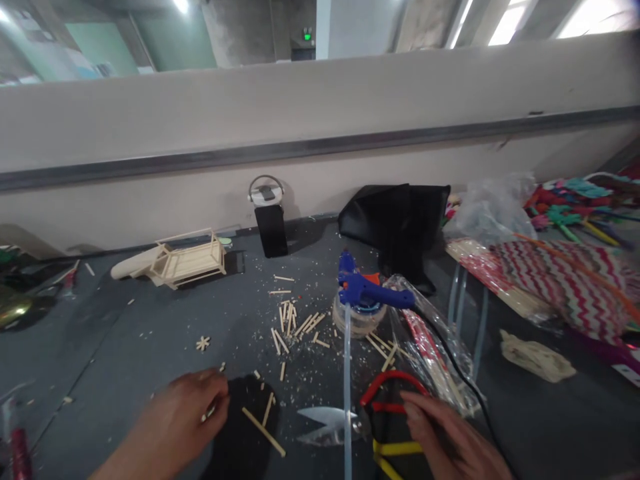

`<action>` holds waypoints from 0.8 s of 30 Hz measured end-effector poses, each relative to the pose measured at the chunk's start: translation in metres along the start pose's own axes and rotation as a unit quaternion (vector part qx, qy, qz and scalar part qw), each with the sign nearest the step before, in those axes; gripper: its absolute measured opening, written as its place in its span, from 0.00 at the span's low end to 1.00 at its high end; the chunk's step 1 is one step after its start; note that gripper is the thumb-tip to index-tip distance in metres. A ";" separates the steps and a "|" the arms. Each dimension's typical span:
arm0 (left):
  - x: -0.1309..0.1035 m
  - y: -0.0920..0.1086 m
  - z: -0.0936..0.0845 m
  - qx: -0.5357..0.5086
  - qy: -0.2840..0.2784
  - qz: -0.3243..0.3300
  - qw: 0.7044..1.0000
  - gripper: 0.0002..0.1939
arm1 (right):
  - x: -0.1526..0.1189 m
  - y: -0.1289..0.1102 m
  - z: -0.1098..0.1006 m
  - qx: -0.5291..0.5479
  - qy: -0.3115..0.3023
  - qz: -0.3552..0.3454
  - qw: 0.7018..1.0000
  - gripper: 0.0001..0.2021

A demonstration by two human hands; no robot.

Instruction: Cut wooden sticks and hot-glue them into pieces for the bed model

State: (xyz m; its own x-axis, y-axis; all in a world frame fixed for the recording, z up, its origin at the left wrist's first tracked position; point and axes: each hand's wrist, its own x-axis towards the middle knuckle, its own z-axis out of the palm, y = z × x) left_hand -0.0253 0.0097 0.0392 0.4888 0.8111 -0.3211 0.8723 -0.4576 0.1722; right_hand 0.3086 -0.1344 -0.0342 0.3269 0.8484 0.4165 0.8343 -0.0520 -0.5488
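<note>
My left hand [183, 410] is closed at the lower left, its fingers curled round a short piece of wooden stick [209, 413] whose end shows. My right hand [450, 437] is at the lower right with its fingers stretched out and thumb apart. Its fingertips are at the red handle of a pair of shears [327, 420], and I cannot tell whether they touch. The shears lie with blades spread, one handle red, the other yellow. Between the hands lie a longer stick [264, 432] and a small star made of stick pieces [203, 343].
A blue glue gun [373, 292] rests on a round clear container [357, 323], its long glue stick [347, 393] crossing above the shears. Cut sticks [287, 319] and crumbs litter the table. Behind stand a small wooden frame model [193, 260], a black bottle [271, 230] and a black bag [395, 220].
</note>
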 end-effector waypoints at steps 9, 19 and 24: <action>0.096 0.053 -0.010 -0.107 0.090 0.212 0.967 0.12 | 0.001 -0.002 -0.001 0.081 0.018 0.099 0.992 0.12; 0.141 0.030 0.004 -0.047 0.127 0.187 0.973 0.10 | 0.002 0.002 -0.001 0.076 0.009 0.123 0.989 0.13; 0.139 0.026 0.005 -0.098 0.149 0.203 0.963 0.10 | 0.002 -0.001 -0.002 0.081 0.006 0.147 0.986 0.13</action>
State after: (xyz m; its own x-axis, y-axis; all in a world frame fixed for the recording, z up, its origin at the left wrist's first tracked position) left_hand 0.0649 0.1085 -0.0052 0.7441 0.6625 0.0862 0.5797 -0.7043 0.4098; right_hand 0.3095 -0.1335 -0.0315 0.5502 0.8027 0.2300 0.6209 -0.2091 -0.7555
